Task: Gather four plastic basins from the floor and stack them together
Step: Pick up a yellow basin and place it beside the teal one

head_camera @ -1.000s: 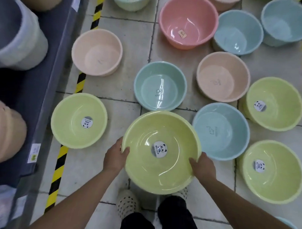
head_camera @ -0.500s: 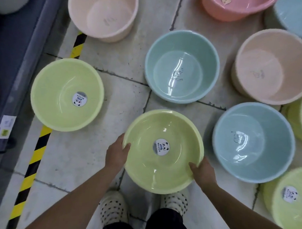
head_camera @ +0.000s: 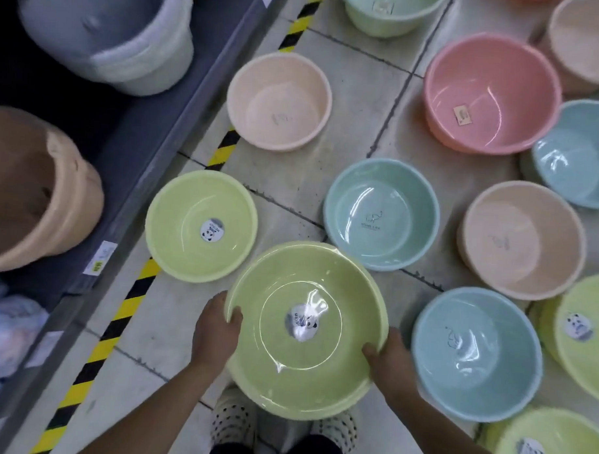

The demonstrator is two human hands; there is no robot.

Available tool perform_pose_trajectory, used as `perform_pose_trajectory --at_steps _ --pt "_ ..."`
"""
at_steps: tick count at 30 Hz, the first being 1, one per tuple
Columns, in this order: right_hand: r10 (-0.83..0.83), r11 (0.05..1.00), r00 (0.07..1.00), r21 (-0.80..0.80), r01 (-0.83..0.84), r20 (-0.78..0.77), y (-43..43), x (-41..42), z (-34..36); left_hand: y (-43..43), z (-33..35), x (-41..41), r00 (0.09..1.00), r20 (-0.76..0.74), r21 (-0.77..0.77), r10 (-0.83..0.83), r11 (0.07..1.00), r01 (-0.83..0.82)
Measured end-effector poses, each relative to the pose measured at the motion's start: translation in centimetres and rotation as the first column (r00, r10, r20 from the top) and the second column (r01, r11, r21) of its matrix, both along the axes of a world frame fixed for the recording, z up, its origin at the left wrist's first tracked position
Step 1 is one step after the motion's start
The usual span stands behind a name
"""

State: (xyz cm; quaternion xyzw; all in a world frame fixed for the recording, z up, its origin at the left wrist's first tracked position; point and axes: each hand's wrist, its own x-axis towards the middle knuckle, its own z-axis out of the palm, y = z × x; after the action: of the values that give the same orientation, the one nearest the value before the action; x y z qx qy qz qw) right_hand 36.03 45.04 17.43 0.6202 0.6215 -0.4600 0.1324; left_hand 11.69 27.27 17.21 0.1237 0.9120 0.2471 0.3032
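I hold a yellow-green basin (head_camera: 272, 368) with a panda sticker above my feet. My left hand (head_camera: 216, 332) grips its left rim, thumb inside. My right hand (head_camera: 388, 362) grips its right rim. A second yellow-green basin (head_camera: 175, 243) sits on the floor just up-left of it. A teal basin (head_camera: 352, 235) lies up-right and a light blue basin (head_camera: 510, 380) at the right, both on the tiles.
A dark shelf edge (head_camera: 151, 147) with stacked bins runs along the left, bordered by yellow-black floor tape (head_camera: 125, 309). More basins lie around: peach (head_camera: 278, 100), pink (head_camera: 493, 94), beige (head_camera: 521, 241), and yellow-green ones (head_camera: 592, 356) at the right edge.
The view has swung left and pulled back, bringing the shelf and far basins into sight. The held basin sits closer to the left green basin; both hands keep their grip.
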Motion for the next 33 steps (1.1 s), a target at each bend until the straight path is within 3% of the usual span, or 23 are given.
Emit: perform_pose_trajectory --at_steps 5,10,15,21,27,33 --pt "0.117 0.991 0.992 0.069 -0.113 -0.048 2.8 -9.5 6.2 0.1 7.1 -7.4 0.988 0.017 0.01 0.152 0.988 -0.152" --pt "0.232 0.956 0.973 0.181 -0.23 0.011 3.9 -18.7 7.1 -0.1 8.1 -16.0 0.955 0.025 -0.029 0.297 0.955 -0.296" --pt "0.257 0.933 0.966 0.25 -0.259 0.043 2.5 -27.0 1.9 -0.5 4.3 -23.9 0.958 -0.013 -0.056 0.286 0.956 -0.287" --pt "0.291 0.923 0.951 0.231 -0.308 0.109 -0.8 -34.0 -7.7 -4.5 -5.0 -30.2 0.974 -0.001 -0.148 0.224 0.964 -0.222" --pt "0.218 0.955 0.966 0.173 -0.241 0.137 -2.3 -36.2 -14.6 -5.2 -11.8 -32.9 0.968 0.033 -0.108 0.249 0.964 -0.244" --pt "0.165 0.978 0.983 0.116 -0.174 0.081 -2.2 -36.0 -17.1 -4.4 -14.4 -32.8 0.954 0.094 -0.023 0.286 0.958 -0.285"
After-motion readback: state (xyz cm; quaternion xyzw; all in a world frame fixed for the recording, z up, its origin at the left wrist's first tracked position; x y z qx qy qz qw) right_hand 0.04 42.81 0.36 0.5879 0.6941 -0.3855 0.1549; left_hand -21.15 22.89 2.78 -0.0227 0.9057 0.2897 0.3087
